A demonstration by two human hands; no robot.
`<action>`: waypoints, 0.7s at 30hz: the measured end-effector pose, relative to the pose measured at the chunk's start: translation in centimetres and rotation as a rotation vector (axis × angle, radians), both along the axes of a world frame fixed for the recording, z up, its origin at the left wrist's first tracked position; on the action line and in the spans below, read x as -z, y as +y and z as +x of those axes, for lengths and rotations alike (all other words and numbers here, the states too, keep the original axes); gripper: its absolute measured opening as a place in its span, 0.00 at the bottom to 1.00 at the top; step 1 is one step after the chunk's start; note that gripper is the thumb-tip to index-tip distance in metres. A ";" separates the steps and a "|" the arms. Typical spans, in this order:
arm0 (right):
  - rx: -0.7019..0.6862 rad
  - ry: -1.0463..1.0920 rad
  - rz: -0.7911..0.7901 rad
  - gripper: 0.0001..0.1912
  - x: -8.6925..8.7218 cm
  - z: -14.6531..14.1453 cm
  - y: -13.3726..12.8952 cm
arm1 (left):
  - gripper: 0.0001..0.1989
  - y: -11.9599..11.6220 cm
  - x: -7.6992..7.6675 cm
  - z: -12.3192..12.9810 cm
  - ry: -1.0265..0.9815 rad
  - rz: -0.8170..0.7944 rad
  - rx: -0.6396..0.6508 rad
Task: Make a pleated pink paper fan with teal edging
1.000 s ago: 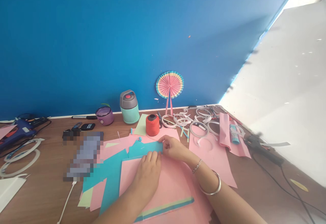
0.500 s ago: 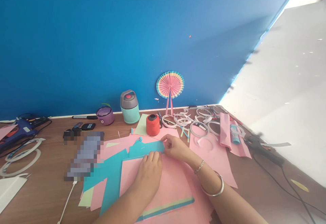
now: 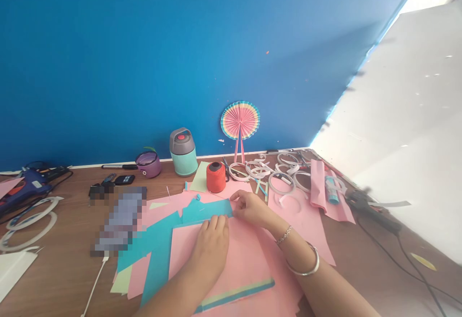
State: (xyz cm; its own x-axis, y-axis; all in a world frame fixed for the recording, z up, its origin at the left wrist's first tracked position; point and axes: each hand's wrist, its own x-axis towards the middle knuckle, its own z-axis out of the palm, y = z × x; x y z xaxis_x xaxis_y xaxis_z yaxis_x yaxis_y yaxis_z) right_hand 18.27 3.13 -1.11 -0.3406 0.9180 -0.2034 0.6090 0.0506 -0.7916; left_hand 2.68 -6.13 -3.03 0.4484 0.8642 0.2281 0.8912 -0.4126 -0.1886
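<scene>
A pink sheet [image 3: 241, 259] with a green and blue strip along its near edge lies over blue and pink papers. My left hand [image 3: 213, 242] presses on its upper part, fingers bent and close together, with the fingertips at the far edge. Just beyond, my right hand [image 3: 248, 207] pinches the right end of a blue paper [image 3: 207, 210] between thumb and forefinger. A bracelet and a bangle are on my right arm. A red thread spool [image 3: 216, 177] stands behind the hands.
A pink pleated fan [image 3: 240, 120] leans on the blue wall. Nearby are a teal flask [image 3: 183, 153], purple cup [image 3: 148, 164] and white rings [image 3: 282, 182]. A blurred phone [image 3: 121, 218] with a cable lies left; glue guns [image 3: 375, 211] [image 3: 27, 187] are at both sides.
</scene>
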 end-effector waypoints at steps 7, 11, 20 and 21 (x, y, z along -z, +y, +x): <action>-0.008 0.014 -0.007 0.19 0.0 -0.1 0.1 | 0.20 0.0 -0.3 0.2 0.051 -0.019 -0.013; -0.010 -0.030 0.010 0.18 -0.2 -0.2 -0.1 | 0.18 0.0 -0.3 0.3 0.067 -0.028 -0.018; 0.001 -0.132 0.051 0.16 -0.4 -0.6 -0.4 | 0.18 -0.1 -0.4 0.3 0.084 -0.037 -0.024; 0.011 -0.161 0.057 0.17 -0.5 -0.6 -0.4 | 0.19 -0.1 -0.4 0.4 0.088 -0.034 -0.026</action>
State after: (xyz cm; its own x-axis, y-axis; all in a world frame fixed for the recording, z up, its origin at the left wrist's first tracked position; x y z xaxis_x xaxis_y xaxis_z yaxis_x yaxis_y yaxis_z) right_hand 17.63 2.75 -0.62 -0.2979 0.9329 -0.2024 0.7285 0.0851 -0.6797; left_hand 3.05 -6.19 -2.67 0.4428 0.8824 0.1593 0.8823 -0.3972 -0.2526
